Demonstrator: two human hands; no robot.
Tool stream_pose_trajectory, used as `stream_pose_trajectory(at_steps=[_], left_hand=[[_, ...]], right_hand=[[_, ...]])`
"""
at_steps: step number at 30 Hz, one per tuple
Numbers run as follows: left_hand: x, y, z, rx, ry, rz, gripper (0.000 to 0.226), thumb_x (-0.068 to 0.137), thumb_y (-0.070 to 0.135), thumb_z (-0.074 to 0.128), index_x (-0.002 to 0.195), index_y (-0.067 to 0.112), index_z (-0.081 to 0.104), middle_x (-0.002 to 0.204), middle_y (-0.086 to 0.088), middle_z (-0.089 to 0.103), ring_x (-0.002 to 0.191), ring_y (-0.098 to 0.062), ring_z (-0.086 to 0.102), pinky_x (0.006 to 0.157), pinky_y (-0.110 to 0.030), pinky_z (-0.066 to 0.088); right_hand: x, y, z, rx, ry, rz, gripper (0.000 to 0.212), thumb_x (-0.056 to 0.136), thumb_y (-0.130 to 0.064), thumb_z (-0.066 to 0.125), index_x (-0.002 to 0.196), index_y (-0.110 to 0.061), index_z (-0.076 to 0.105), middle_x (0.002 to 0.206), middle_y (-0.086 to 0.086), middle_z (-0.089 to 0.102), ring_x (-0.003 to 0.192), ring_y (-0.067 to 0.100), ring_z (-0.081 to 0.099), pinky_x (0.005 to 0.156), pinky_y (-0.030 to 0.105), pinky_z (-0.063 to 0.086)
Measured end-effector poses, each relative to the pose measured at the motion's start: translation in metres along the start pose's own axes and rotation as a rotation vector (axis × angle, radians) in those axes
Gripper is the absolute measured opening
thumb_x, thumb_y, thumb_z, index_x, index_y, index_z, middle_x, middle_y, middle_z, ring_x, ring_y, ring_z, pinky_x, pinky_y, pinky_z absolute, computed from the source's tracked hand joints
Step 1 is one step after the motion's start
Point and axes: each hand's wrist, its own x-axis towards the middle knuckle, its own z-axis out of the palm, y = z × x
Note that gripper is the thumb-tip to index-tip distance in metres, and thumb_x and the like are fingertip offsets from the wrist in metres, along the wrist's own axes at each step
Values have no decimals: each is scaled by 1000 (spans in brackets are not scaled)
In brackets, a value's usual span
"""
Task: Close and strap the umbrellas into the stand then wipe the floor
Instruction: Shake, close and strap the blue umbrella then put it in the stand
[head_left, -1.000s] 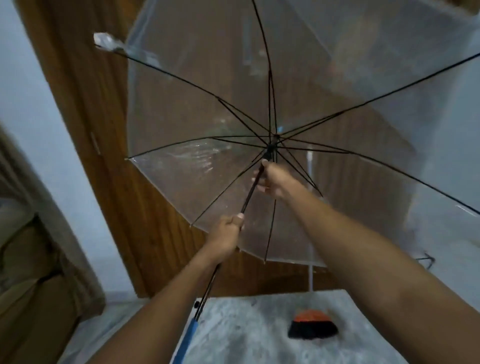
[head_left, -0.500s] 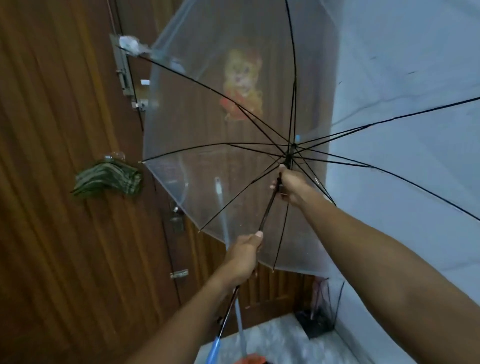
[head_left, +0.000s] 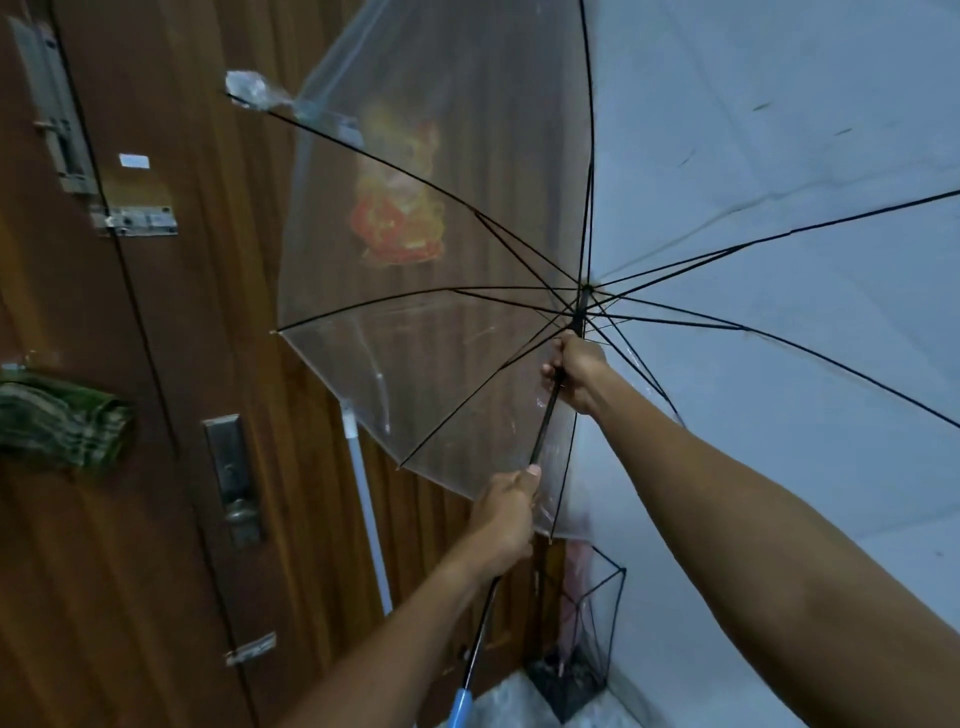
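Below the runner (head_left: 576, 326) (probably), right hand (head_left: 574, 371) grips umbrella shaft (head_left: 545, 423); left hand (head_left: 506, 514) grips lower.

The umbrella (head_left: 415, 374) is in front of the door (head_left: 156, 571), above the stand (head_left: 569, 683).

umbrella canopy (head_left: 441, 338) cut off top, right; blue handle (head_left: 461, 707) cut off bottom
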Motion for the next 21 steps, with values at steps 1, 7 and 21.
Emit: stream_pose_trajectory(at_steps=[1,7,21], left_hand=[[8,2,4,1,9,-7,40,103,40,41,83,9,57,70,-8,54,55,-16,46,50,-25,40],[46,25,20,8,26,-78,44,103,36,40,63,20,44,55,1,43,49,-19,42,49,-25,34],[29,34,67,-138,-392,-6,55,107,36,34,63,8,50,44,-7,48,34,-20,47,45,-28,41]], right_hand=[[2,1,-1,-19,0,0,20,108,-29,33,103,-17,47,60,1,41,43,14,52,42,20,44],[-5,34,-10,116,-159,159,33,109,-19,31,79,-17,45,56,2,53,57,19,69,50,27,58],[47,-36,-76,309,-90,26,34,106,-17,25,73,-21,29,39,-7,23,28,7,16,28,14,11]])
